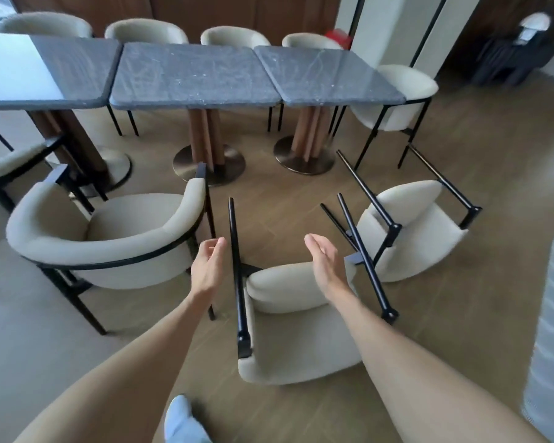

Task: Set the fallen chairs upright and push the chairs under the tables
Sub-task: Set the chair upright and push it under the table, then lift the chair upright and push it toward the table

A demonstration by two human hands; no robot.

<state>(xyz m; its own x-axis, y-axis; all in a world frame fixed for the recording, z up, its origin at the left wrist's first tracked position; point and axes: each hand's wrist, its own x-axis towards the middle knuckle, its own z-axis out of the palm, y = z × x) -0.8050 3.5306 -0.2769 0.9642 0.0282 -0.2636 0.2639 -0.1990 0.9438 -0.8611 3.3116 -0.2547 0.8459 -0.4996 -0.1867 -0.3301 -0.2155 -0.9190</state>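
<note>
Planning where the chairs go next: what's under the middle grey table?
Under the middle grey table only its wooden pedestal on a round metal base shows, plus black chair legs behind. No seat is tucked in on the near side; the tabletop hides the far seats.

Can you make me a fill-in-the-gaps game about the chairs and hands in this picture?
1. The number of chairs lying tipped over on the floor is ____.
2. The nearest fallen chair has black legs and a ____ cushion.
3. The left hand and right hand are both ____, holding nothing.
4. The upright chair stands on the ____ side.

Missing words: two; cream; open; left
</note>
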